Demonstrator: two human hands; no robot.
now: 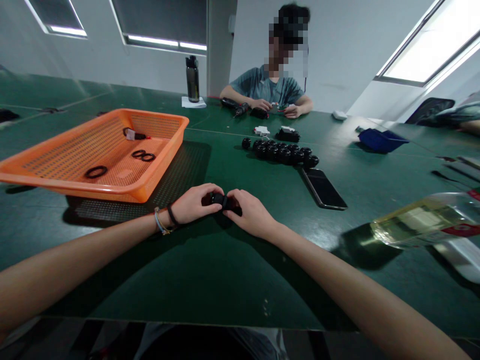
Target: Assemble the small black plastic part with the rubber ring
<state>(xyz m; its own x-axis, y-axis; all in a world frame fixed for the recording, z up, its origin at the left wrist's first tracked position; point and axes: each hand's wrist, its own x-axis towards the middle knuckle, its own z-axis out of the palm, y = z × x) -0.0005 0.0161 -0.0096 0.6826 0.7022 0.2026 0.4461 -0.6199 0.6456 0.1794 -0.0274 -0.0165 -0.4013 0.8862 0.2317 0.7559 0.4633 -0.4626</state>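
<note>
Between my two hands, just above the green table (225, 280), is a small round black part (218, 199). My left hand (197, 202) is closed around its left side, thumb and fingers pinching it. From the right, the fingertips of my right hand (249, 210) also close on the part, and they hide much of it. Its exact kind cannot be made out. Several similar glossy black round pieces (283, 152) stand in a group farther back. To the left, an orange plastic basket (165, 172) holds black rings (96, 172) and a small black item with a white label (134, 134).
A phone (324, 188) lies right of my hands. A bottle of yellow liquid (423, 220) lies at the right, near a blue container (381, 140). Across the table sits a person (268, 87) handling small parts, with a power drill (240, 109) and a dark drink bottle (192, 80) nearby.
</note>
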